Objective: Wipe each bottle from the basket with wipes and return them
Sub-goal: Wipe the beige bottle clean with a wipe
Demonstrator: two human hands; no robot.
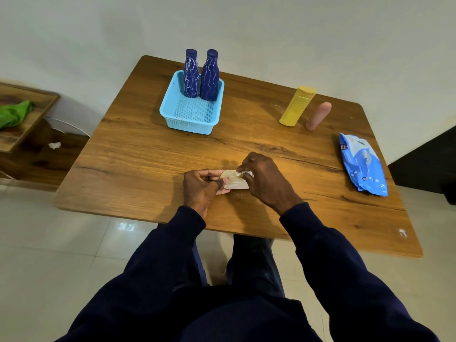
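The pale bottle (234, 181) lies between your hands, low over the counter (148, 156).
Your left hand (201, 186) grips its left end. Your right hand (264, 178) pinches a wipe (243, 172) against the other end.

Both arms in long dk-navy sleeves (160, 267), cuffs (195, 218) at wrists — trousers (256, 265) same navy.

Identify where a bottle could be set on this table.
Free: the table between basket and left hand; the strip between basket and yellow bottle; the near right corner below the wipes pack. Crowded: around the right hand and left hand.
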